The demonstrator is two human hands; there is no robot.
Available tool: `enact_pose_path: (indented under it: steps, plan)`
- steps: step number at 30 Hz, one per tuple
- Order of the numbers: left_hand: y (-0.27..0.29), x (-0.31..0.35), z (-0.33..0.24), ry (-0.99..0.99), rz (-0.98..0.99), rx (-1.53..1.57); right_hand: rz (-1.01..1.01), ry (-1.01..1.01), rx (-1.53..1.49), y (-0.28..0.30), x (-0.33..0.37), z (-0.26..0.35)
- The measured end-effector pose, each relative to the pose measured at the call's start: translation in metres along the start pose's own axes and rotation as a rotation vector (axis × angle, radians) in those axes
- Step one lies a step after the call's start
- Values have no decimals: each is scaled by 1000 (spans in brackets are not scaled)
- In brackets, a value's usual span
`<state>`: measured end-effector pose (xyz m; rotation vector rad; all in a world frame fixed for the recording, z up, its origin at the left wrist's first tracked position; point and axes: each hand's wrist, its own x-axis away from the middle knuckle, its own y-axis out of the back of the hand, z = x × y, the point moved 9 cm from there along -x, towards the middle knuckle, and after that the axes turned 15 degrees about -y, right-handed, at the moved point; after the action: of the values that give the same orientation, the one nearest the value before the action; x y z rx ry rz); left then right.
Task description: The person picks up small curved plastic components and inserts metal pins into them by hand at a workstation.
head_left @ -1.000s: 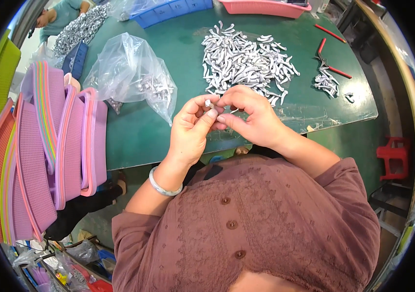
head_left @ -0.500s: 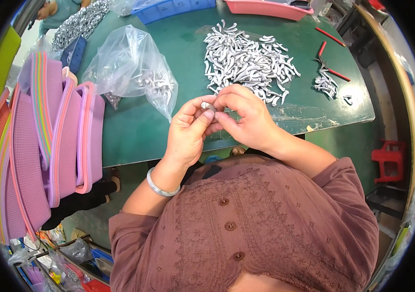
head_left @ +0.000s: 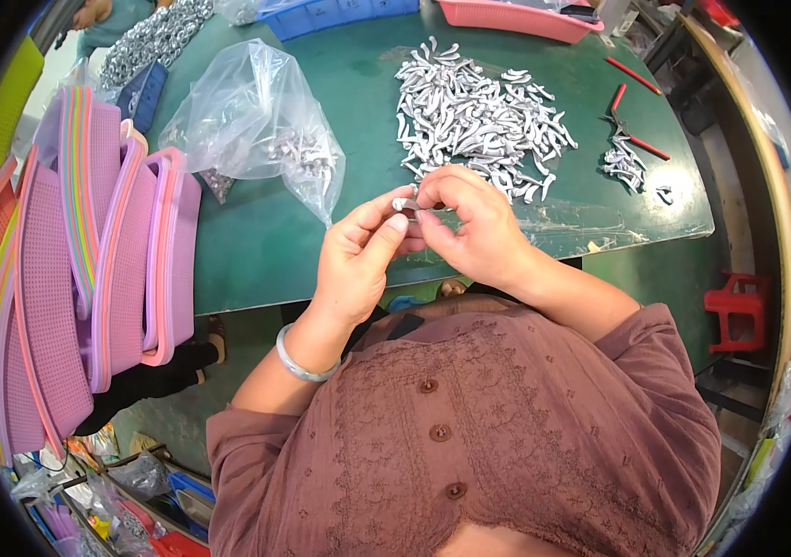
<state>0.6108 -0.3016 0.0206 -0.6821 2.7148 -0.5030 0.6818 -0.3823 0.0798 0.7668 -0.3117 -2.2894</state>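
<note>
A small curved silver metal piece (head_left: 405, 204) is held between my two hands at the table's near edge. My left hand (head_left: 363, 246) pinches it between thumb and fingers. My right hand (head_left: 470, 215) closes its thumb and fingertips on the piece's right end, and those fingertips partly hide it. Just beyond my hands spreads a large pile of similar curved silver pieces (head_left: 479, 116) on the green table (head_left: 368, 102). A clear plastic bag (head_left: 252, 102) with small metal parts in its lower right lies to the left of the pile.
Red-handled pliers (head_left: 618, 119) lie at right beside a small heap of silver pieces (head_left: 624, 165). Stacked purple baskets (head_left: 57, 306) stand at left. Blue (head_left: 340, 17) and pink trays (head_left: 516, 19) line the far edge. A red stool (head_left: 737, 311) stands at right; another person (head_left: 117, 23) is far left.
The silver piece has turned in my fingers and more of it now shows. My right fingers have shifted slightly along it. The whole view has moved a little.
</note>
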Motion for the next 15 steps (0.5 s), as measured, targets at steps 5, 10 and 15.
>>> enact_pose_path:
  steps: [5, 10, 15]
  plan:
    - [15, 0, -9, -6, -52, -96, 47, -64, 3, -4, 1, -7]
    - [16, 1, -11, 4, -94, -120, 54, -95, -3, -4, 4, -8]
    - [18, 2, -2, 67, -123, -20, 124, -182, 48, -9, 4, -15]
